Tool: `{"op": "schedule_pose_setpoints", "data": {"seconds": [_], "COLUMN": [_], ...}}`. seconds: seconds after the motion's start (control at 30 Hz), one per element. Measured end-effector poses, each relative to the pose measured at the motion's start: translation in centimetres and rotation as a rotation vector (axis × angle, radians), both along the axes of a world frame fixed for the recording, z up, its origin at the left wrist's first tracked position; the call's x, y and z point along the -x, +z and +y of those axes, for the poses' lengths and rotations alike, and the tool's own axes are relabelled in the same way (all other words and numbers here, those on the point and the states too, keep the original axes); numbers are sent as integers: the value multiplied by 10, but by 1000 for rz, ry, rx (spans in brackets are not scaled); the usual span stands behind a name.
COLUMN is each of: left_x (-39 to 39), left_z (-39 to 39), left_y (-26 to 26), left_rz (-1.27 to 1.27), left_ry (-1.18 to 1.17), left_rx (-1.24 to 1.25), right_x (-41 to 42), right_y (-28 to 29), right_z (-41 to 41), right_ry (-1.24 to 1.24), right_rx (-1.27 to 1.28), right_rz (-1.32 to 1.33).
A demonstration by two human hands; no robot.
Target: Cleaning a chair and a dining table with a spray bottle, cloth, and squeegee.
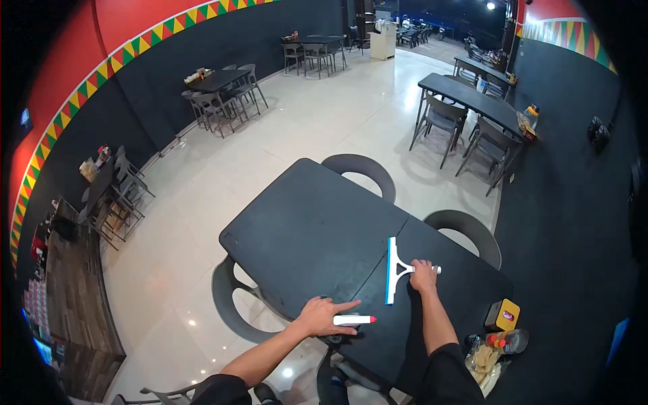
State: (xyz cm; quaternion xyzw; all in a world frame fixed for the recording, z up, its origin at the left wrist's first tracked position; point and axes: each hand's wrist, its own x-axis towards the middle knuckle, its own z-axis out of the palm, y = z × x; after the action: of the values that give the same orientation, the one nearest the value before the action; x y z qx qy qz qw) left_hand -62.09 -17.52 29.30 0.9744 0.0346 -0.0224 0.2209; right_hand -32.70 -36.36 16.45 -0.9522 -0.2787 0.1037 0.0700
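Note:
My right hand (424,276) is closed around the white handle of a squeegee (392,273), whose blue-edged blade lies over the dark folding table (314,217) near its centre seam. To the left, at the table's near edge, my left hand (324,316) is around a white spray bottle, its white head (353,320) with a red nozzle pointing right. The index finger stretches out above that head. The bottle's body is mostly hidden beneath the hand.
At the table's right end stand a yellow-topped box (508,315), a clear jar (516,341) and bagged snacks (483,362). Grey chairs (364,167) surround the table. Other tables with chairs stand farther off; a wood-faced counter (76,298) is at the left.

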Motion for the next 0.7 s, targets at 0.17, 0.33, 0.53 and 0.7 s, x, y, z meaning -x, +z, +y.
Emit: {"op": "schedule_pose_setpoints", "data": {"seconds": [0.17,0.33,0.53,0.7], "left_x": [2,-12,10,107], "left_z": [-8,-28,-5,40], "left_y": [-17,-33,-26,26], "left_rz": [85,8,-56,-355], "left_ry": [-81,-78,38,534], "left_rx": [89,60,34,543], "right_x": [40,119,228,262], "right_y": [13,-48,4,49], "right_z": [-13,-63,-42,-9], "right_ry": [-61,-501,-841,-746], "right_rx": [-49,-643,-1014,-1139], "right_rz": [-5,458,870,887]}}
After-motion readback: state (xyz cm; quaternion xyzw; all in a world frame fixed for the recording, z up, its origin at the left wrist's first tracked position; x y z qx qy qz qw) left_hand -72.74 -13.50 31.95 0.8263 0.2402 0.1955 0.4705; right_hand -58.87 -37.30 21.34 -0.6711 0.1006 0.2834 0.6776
